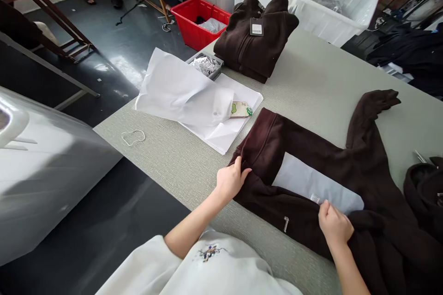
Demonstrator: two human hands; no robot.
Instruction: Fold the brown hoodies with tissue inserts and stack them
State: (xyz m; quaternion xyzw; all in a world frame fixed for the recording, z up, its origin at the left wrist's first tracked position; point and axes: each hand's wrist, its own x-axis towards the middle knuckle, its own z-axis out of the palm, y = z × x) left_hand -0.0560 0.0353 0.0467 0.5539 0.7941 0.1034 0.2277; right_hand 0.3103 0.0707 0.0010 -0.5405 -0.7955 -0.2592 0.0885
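A dark brown hooded jacket (332, 161) lies flat on the grey table (311, 83), with a pale sheet of tissue paper (311, 183) laid on its middle. My left hand (230, 179) grips the folded hem of the jacket at its left end. My right hand (334, 223) pinches the jacket's near edge where it overlaps the tissue paper. One sleeve (370, 110) stretches away toward the far right.
A stack of white tissue sheets (194, 97) with a phone (240, 109) on it lies to the left, beside a grey tray of tags (206, 63). A folded brown jacket (256, 37) sits farther back. White bins (332, 4), a red crate (194, 20) and seated people stand behind.
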